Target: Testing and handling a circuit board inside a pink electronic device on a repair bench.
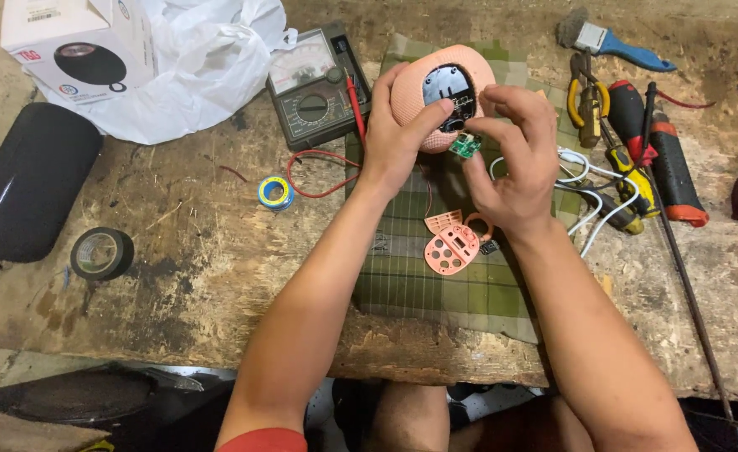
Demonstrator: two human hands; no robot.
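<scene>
left hand (394,138): bare, no glove, ring or watch | right hand (515,163): bare, nothing worn on fingers or wrist | forearms: both uncovered from wrist to past the elbow | left sleeve (262,440): short, red, its edge showing at the upper arm | right sleeve: out of view
</scene>
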